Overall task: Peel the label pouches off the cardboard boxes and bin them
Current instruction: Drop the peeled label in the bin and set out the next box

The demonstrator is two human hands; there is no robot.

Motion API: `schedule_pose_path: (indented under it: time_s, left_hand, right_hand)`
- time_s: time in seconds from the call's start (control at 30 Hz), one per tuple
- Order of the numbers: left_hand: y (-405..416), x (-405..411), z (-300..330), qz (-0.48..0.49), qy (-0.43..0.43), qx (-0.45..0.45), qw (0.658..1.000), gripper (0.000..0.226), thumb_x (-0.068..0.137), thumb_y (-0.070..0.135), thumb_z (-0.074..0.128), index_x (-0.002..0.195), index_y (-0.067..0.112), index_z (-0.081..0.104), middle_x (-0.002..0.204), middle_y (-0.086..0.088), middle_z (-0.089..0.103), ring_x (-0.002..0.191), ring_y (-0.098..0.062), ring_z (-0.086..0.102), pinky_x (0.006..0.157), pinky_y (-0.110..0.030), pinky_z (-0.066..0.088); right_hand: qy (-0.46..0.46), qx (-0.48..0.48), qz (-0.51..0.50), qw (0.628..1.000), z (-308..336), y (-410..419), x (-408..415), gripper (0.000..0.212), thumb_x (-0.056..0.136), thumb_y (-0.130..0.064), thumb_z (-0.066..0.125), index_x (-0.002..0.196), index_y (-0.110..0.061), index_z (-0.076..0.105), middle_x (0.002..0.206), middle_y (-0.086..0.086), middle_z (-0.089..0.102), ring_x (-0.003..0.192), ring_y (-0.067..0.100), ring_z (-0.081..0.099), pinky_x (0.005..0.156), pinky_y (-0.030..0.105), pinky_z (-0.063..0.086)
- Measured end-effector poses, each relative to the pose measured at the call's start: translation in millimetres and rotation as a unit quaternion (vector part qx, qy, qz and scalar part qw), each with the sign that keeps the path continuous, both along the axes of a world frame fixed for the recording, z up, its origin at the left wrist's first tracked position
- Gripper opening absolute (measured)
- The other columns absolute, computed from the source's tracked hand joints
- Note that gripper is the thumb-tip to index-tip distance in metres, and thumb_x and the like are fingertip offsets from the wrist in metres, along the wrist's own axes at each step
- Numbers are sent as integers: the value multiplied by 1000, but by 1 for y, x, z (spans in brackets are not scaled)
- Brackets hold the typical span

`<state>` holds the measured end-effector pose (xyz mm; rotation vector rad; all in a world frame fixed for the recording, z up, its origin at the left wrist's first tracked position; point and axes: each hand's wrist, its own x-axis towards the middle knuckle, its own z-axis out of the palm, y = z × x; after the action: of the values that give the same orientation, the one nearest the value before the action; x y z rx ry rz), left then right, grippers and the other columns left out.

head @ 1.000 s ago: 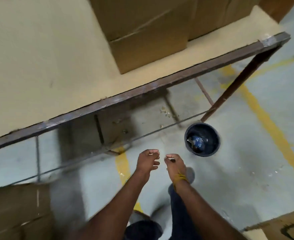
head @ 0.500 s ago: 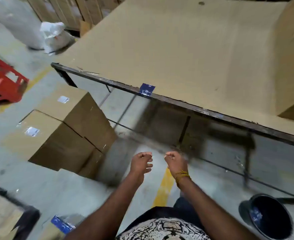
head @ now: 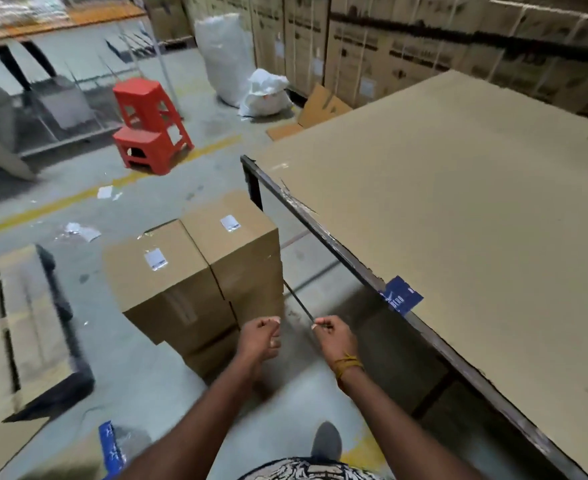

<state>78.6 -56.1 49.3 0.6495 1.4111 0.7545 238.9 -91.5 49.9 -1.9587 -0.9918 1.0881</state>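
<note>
Two cardboard boxes stand side by side on lower boxes on the floor, left of the table. The near box (head: 167,271) carries a white label pouch (head: 156,259) on top; the far box (head: 231,233) carries another pouch (head: 230,223). My left hand (head: 259,337) hangs in front of the boxes with its fingers curled and nothing visible in it. My right hand (head: 334,336) is beside it, fingers curled too, holding nothing that I can make out. Both hands are short of the boxes and touch neither.
A large table (head: 458,220) topped with brown board fills the right, a blue tag (head: 401,298) on its edge. A wooden pallet (head: 15,334) lies at left. Red stools (head: 150,129), white sacks (head: 247,74) and stacked cartons (head: 406,39) stand farther back. Paper scraps (head: 81,232) litter the floor.
The view has swung left from the black bin under the table to the labelled boxes. Both hands stay curled in front of me, about the same distance apart.
</note>
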Motion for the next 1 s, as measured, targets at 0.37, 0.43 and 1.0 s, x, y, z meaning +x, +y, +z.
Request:
schedule_pose_path:
  time_s: [0.37,0.43,1.0]
  left_hand:
    - [105,-24,14,103,21,30,994,12,100,10,54,90,11,61,61,1,43,42,-6,31,41,-15,21]
    - [126,-34,9,104,49,28,993,12,99,12,56,91,10,65,62,1,48,43,-7,35,42,-16,25]
    - [340,-131,-71,10,315,-1,949,40,90,29,63,128,20,59,132,-10,51,110,-26,63,100,-35,47]
  right_hand:
    - [-3,22,107,994,11,141,-30,10,88,-18,66,97,-21,69,88,0,68,81,21,66,75,27,52]
    - [-1,20,115,993,7,163,-40,9,87,-19,67,95,-24,68,89,1,69,83,23,68,80,34,56]
    - [-158,-43,129,978,-63,423,-123,33,90,-24,65,124,-23,61,126,11,55,111,29,60,96,40,51]
